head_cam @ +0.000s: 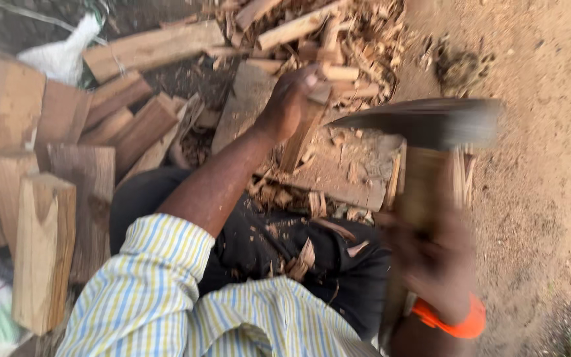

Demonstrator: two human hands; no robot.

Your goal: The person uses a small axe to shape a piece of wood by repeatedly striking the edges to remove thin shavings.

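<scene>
My left hand (290,100) grips a narrow stick of wood (301,135) and holds it upright on a flat wooden chopping block (328,173). My right hand (431,254), blurred with motion, is closed round the wooden handle of an axe (424,122). The dark axe head hangs just right of the stick, above the block. An orange band sits on my right wrist. Wood chips lie on my dark trousers.
Split logs (44,244) are stacked at the left. A heap of thin split sticks and chips (325,33) lies behind the block. A white sack (61,53) rests at the top left. Bare brown dirt (543,165) spreads to the right.
</scene>
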